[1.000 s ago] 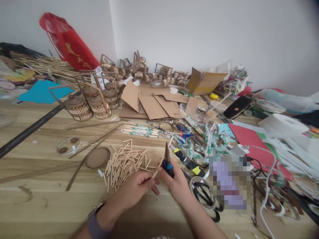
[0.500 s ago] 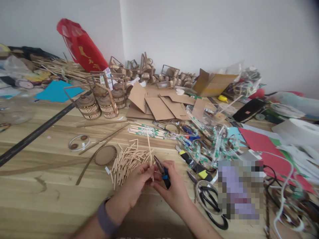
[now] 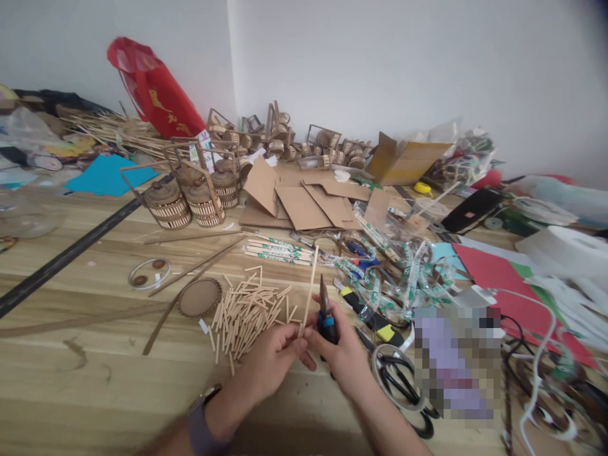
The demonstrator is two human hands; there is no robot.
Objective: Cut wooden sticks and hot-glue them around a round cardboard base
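A thin wooden stick (image 3: 311,285) stands nearly upright, its lower end pinched in the fingertips of my left hand (image 3: 275,354). My right hand (image 3: 344,351) is wrapped round the dark pliers with blue on the handle (image 3: 325,313), whose jaws point up and away. The fingertips of both hands meet near the base of the stick. Just beyond and left of my left hand lies a pile of short cut sticks (image 3: 247,313). Beside the pile is a round cardboard disc (image 3: 199,297) with a ridged rim. Paper-wrapped sticks (image 3: 278,249) lie farther back.
Small lidded baskets (image 3: 166,202) stand at the back left, near a red bag (image 3: 152,95). Cardboard pieces (image 3: 304,206) lie at the centre back. On the right are torn wrappers (image 3: 375,278), a yellow-black cutter (image 3: 368,313), black-handled scissors (image 3: 403,386) and red paper (image 3: 498,278).
Both hands have shifted slightly to the right. The stick has gone from leaning left to leaning right, and the pliers now point more upright, a little apart from it.
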